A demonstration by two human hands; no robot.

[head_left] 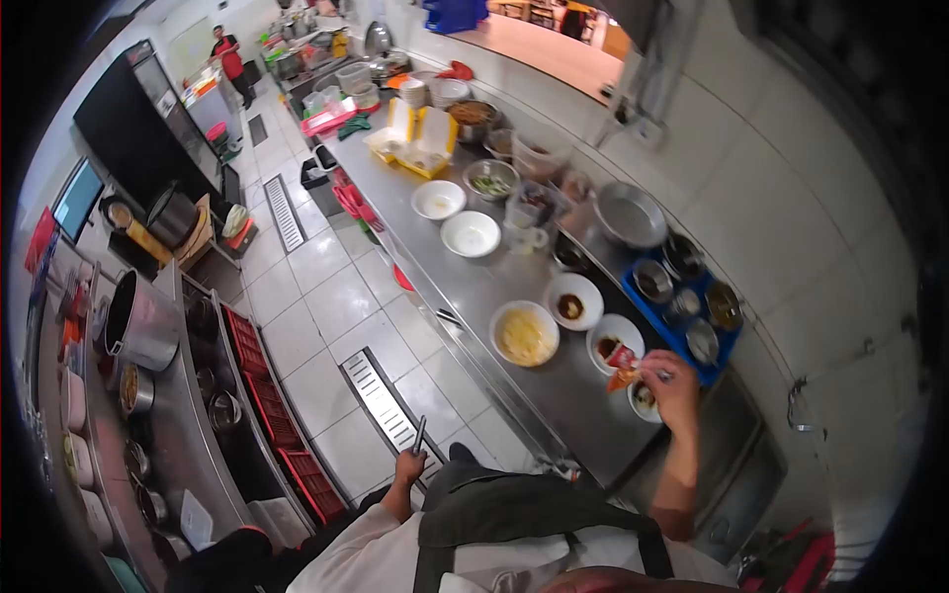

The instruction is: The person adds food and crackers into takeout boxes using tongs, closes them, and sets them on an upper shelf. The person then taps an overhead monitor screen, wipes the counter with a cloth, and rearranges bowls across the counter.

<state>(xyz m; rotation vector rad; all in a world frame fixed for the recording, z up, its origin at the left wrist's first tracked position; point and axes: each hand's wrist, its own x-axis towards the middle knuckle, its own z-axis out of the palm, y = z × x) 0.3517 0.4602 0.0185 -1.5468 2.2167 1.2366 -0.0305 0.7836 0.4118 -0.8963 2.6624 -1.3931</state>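
My right hand is closed on a small red-and-white packet with an orange lower part, held above the bowls. Below it is a white bowl of dark sauce, and beside the hand another white bowl with dark contents. Just beyond are a third white bowl with brown sauce and a bowl of yellow food. My left hand hangs low over the floor, its fingers around a slim grey object whose kind I cannot make out.
A blue tray of metal containers stands against the wall beside a round metal pan. Two white bowls and a yellow carton sit farther along the steel counter. Dark clothing shows lower left; a person stands far back.
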